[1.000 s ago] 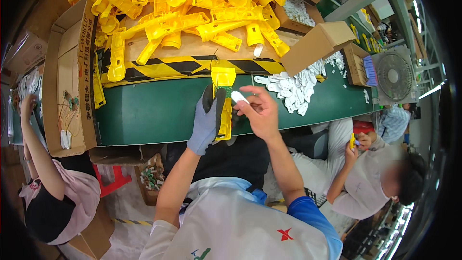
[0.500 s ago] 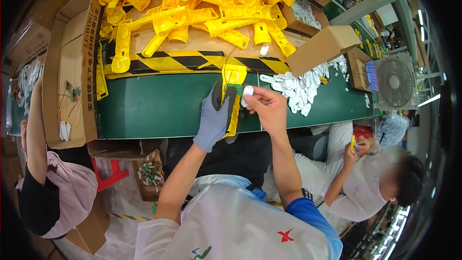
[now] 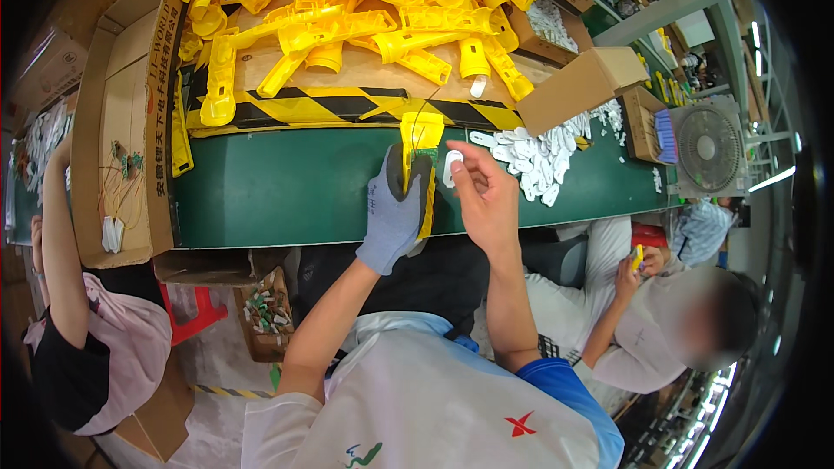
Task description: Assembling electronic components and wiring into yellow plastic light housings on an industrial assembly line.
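My left hand point(image 3: 388, 213) wears a grey-blue glove with a dark palm and is closed round a long yellow plastic housing point(image 3: 423, 131). A green circuit board point(image 3: 425, 155) and a thin dark wire show at the housing's upper part; the glove hides much of the rest. Just right of it, my bare right hand point(image 3: 488, 200) holds a small white oval plastic piece point(image 3: 452, 169) at the fingertips. The piece stands nearly upright, close beside the housing. Further right lies a pile of similar white pieces point(image 3: 543, 162) on the green table point(image 3: 269, 187).
Yellow housings point(image 3: 347, 30) are heaped behind a black-and-yellow taped edge point(image 3: 300, 111). A tall carton point(image 3: 126, 135) with wired boards stands at left, an open carton point(image 3: 582, 91) and a fan point(image 3: 711, 148) at right. One person point(image 3: 100, 352) sits on each side.
My right hand has shifted slightly right with the white piece, which is turned more upright and a little further from the housing. My left hand has barely moved.
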A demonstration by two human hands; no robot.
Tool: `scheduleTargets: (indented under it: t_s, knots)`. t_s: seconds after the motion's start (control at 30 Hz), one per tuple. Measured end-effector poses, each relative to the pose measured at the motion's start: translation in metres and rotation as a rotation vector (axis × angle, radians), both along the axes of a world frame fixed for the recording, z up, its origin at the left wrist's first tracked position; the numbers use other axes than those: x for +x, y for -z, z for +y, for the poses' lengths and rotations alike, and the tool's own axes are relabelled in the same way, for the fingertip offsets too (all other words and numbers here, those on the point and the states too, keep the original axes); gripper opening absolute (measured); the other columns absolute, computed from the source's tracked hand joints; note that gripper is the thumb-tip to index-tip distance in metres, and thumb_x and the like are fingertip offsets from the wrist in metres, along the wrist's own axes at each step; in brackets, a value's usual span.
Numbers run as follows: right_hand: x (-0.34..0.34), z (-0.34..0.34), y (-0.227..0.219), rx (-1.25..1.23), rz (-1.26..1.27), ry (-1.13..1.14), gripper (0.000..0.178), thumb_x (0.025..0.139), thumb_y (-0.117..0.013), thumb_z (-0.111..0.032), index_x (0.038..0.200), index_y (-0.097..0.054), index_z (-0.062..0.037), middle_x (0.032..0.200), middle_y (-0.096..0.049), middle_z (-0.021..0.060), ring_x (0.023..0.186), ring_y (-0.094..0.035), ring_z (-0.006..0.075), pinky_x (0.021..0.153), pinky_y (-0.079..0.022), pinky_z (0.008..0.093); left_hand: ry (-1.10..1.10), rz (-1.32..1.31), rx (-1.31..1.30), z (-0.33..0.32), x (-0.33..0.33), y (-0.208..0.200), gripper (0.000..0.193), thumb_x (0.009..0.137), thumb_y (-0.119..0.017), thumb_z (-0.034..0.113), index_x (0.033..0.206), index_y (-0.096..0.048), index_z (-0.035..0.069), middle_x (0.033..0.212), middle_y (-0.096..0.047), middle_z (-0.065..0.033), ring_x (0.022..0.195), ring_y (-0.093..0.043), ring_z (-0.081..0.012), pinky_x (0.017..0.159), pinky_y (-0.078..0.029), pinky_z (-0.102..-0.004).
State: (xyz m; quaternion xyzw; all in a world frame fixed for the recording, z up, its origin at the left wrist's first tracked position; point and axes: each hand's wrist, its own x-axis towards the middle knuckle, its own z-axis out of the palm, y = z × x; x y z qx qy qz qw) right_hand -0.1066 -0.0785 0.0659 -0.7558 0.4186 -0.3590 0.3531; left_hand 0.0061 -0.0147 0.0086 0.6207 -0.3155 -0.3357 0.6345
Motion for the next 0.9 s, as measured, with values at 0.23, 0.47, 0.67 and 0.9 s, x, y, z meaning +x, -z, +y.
scheduleTargets:
  t_s: [0.23, 0.47, 0.67, 0.9]
  knots:
    - [-0.016, 0.005, -0.004, 0.476, 0.010, -0.157, 0.019, 0.094, -0.062, -0.008, 0.111, -0.065, -0.0008, 0.090, -0.064, 0.0025, 0.064, -0.056, 0.0043, 0.055, -0.046, 0.0192, -0.007, 0.072, -0.014, -0.001, 0.002, 0.015, 0.042, 0.089, -0.058, 0.011, 0.126, -0.050, -0.006, 0.097, -0.067, -0.0216, 0.085, -0.067, -0.0320, 0.074, -0.052, -0.0379]
    - [-0.019, -0.003, 0.010, 0.429, -0.235, -0.462, 0.014, 0.090, -0.064, -0.007, 0.100, -0.065, 0.0030, 0.082, -0.062, 0.0042, 0.066, -0.056, 0.0068, 0.060, -0.048, 0.0227, 0.040, 0.175, -0.035, 0.000, 0.005, 0.015, 0.039, 0.091, -0.058, 0.015, 0.125, -0.050, -0.005, 0.099, -0.065, -0.0183, 0.085, -0.065, -0.0276, 0.074, -0.051, -0.0355]
    - [-0.025, -0.028, 0.032, 0.604, -0.235, -0.450, 0.016, 0.096, -0.059, -0.014, 0.093, -0.065, 0.0001, 0.074, -0.058, 0.0007, 0.061, -0.051, 0.0061, 0.056, -0.043, 0.0210, 0.118, 0.246, -0.010, -0.002, 0.007, 0.011, 0.034, 0.094, -0.056, 0.014, 0.124, -0.051, 0.000, 0.090, -0.063, -0.0125, 0.076, -0.064, -0.0204, 0.067, -0.050, -0.0328]
    - [-0.017, -0.038, 0.039, 0.641, -0.236, -0.466, 0.017, 0.098, -0.059, -0.019, 0.087, -0.056, -0.0063, 0.074, -0.049, -0.0027, 0.058, -0.043, 0.0041, 0.053, -0.036, 0.0196, 0.117, 0.471, -0.005, 0.003, 0.006, -0.019, 0.040, 0.098, -0.056, 0.024, 0.132, -0.045, 0.006, 0.080, -0.058, -0.0062, 0.053, -0.058, -0.0119, 0.046, -0.049, -0.0257]
